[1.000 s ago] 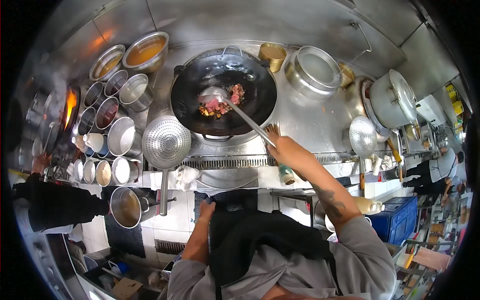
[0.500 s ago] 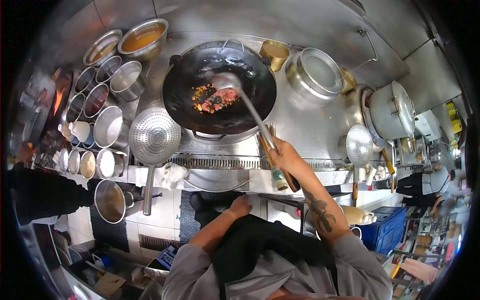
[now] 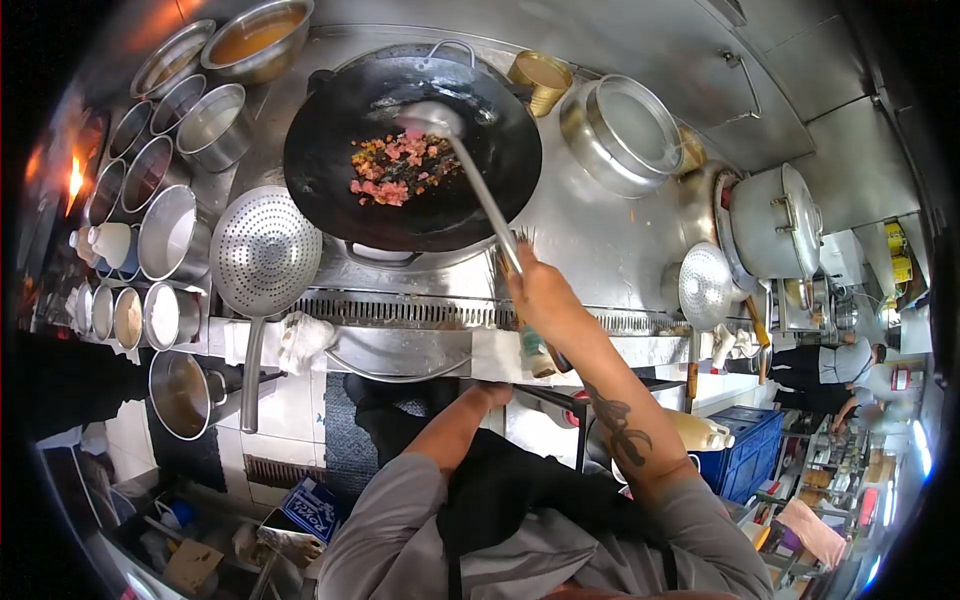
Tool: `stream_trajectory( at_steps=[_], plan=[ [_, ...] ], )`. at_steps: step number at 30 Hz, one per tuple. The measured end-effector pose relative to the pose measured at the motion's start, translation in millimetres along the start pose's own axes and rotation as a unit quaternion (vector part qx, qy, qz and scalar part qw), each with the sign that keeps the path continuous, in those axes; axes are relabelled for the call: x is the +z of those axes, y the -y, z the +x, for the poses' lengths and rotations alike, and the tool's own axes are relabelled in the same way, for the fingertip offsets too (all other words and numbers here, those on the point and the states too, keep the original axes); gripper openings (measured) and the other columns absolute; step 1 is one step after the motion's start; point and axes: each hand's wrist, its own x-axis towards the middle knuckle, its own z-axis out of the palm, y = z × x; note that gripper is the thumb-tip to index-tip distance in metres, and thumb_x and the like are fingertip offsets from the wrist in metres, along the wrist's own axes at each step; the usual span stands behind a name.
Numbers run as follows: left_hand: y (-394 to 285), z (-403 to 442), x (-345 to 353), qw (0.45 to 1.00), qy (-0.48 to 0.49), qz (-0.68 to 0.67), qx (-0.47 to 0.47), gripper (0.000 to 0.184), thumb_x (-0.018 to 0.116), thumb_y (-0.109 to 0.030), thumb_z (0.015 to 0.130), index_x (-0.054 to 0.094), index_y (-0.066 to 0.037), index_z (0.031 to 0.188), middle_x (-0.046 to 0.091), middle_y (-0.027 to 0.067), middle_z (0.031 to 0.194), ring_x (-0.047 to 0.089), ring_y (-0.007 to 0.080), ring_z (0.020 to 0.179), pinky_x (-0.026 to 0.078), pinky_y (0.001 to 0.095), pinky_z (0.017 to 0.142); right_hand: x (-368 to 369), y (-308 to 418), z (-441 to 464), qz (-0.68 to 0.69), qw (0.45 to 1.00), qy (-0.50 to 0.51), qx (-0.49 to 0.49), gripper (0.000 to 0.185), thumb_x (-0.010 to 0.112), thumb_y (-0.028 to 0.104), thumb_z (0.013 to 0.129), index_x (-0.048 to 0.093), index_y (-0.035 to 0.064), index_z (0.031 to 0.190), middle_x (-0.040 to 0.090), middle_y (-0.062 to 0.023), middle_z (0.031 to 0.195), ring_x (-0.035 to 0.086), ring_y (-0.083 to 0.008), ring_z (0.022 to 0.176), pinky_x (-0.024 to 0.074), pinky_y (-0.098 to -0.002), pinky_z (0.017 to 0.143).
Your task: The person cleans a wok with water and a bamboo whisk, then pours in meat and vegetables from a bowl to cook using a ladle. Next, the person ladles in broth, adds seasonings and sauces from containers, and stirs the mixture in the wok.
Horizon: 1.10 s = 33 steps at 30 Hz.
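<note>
My right hand (image 3: 535,285) is wrapped round the handle of a long metal ladle (image 3: 480,180). The ladle's bowl, slightly blurred, rests inside a large black wok (image 3: 330,190), just above pieces of pink meat (image 3: 385,190) mixed with yellow and dark bits. A bundle of thin sticks and a green-labelled bottle lie partly behind the hand. Low by the counter's front edge is my left hand (image 3: 490,395), its fingers too hidden to make out.
A perforated strainer (image 3: 266,250) lies left of the wok, beside metal seasoning pots (image 3: 170,235). Flame (image 3: 75,185) burns at far left. Stacked steel pans (image 3: 632,130) and a lidded pot (image 3: 775,222) stand right. Other people (image 3: 835,360) are at far right.
The ladle has moved about in the wok, and the meat is more spread out. My left hand has moved right along the counter front. The view has shifted, moving the cookware leftward.
</note>
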Motion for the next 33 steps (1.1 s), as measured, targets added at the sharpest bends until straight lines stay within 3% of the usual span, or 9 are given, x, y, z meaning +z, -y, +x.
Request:
stream_trajectory(
  at_steps=[3,9,12,13,20,24,27,31,33],
  plan=[
    [-0.7,6.9,-10.1,1.0,-0.006,-0.002,0.004,0.061,0.055,-0.022,0.076,0.043,0.003,0.13,0.042,0.0241,0.132,0.038,0.0378,0.126,0.031,0.0455,0.106,-18.2,9.3,-9.7,-0.008,0.996,0.042,-0.083,0.039,0.055,0.012,0.089,0.047,-0.004,0.124,0.058,-0.024,0.068,0.06,-0.0382,0.059,0.0475,-0.0423,0.058],
    [-10.1,5.3,-15.3,0.998,-0.058,-0.017,0.004,0.057,0.055,-0.02,0.075,0.046,0.002,0.127,0.05,0.0233,0.124,0.046,0.0374,0.119,0.036,0.0457,0.102,-62.8,27.7,-47.2,0.258,0.927,0.248,0.111,0.032,0.053,0.014,0.092,0.051,-0.0004,0.12,0.053,-0.0093,0.065,0.051,-0.01,0.05,0.0444,-0.0299,0.049],
    [-24.6,-6.5,-15.9,0.993,-0.111,-0.035,0.004,0.056,0.055,-0.018,0.074,0.048,0.002,0.125,0.054,0.0228,0.12,0.05,0.0372,0.115,0.038,0.0458,0.1,-47.0,14.4,-20.9,0.153,0.968,0.178,0.088,0.033,0.052,0.013,0.091,0.051,-0.0004,0.121,0.055,-0.0148,0.067,0.054,-0.0176,0.05,0.046,-0.0335,0.051],
    [-28.0,-12.7,-17.4,0.991,-0.127,-0.043,0.003,0.055,0.055,-0.018,0.074,0.048,0.002,0.125,0.056,0.0227,0.118,0.052,0.0372,0.114,0.039,0.0458,0.099,-25.8,-3.1,-13.3,0.056,0.996,0.042,-0.061,0.033,0.052,0.012,0.09,0.05,-0.0016,0.12,0.058,-0.0211,0.07,0.057,-0.03,0.053,0.0469,-0.038,0.054],
    [-66.3,-74.9,-114.7,0.953,0.147,-0.265,0.025,0.051,0.062,-0.025,0.08,0.052,0.002,0.122,0.061,0.0241,0.108,0.058,0.0371,0.104,0.044,0.0432,0.092,-6.2,8.9,-11.3,0.009,0.998,0.047,-0.051,0.032,0.053,0.013,0.09,0.049,-0.0013,0.119,0.058,-0.0234,0.069,0.055,-0.0417,0.058,0.0467,-0.0409,0.056],
    [-123.0,-129.6,-338.7,0.956,-0.133,-0.253,0.068,0.029,0.06,-0.009,0.085,0.056,0.003,0.111,0.061,0.0188,0.101,0.06,0.0343,0.095,0.046,0.0402,0.087,-50.8,30.6,-42.1,0.174,0.968,0.178,0.011,0.025,0.053,0.015,0.092,0.051,-0.0001,0.112,0.055,-0.0122,0.062,0.051,-0.0244,0.044,0.0435,-0.0343,0.047],
    [-99.8,-116.6,-414.4,0.896,-0.439,0.06,0.031,0.018,0.059,-0.004,0.083,0.059,0.001,0.1,0.062,0.016,0.094,0.06,0.0311,0.089,0.045,0.0411,0.084,-41.7,5.9,-30.3,0.22,0.948,0.223,0.06,0.027,0.053,0.016,0.093,0.051,0.0009,0.116,0.052,-0.0051,0.06,0.046,-0.0119,0.041,0.041,-0.0285,0.044],
    [-13.5,-79.5,-411.6,0.943,-0.299,0.145,-0.017,0.012,0.058,-0.014,0.085,0.058,-0.003,0.079,0.061,0.0134,0.081,0.059,0.0307,0.082,0.042,0.0452,0.074,-9.3,-9.8,-24.3,0.037,0.999,-0.014,-0.015,0.03,0.053,0.015,0.092,0.051,-0.0003,0.118,0.054,-0.0106,0.059,0.053,-0.0181,0.044,0.0457,-0.0312,0.047],
    [-10.8,-72.6,-402.1,0.92,-0.345,0.186,-0.029,0.013,0.056,-0.015,0.084,0.056,-0.005,0.076,0.06,0.0123,0.079,0.059,0.0296,0.079,0.042,0.0445,0.071,17.4,-19.5,-21.7,-0.034,0.991,-0.126,-0.04,0.026,0.053,0.015,0.091,0.051,-0.0039,0.109,0.056,-0.0169,0.061,0.058,-0.0249,0.049,0.0479,-0.0351,0.05]
  ],
)
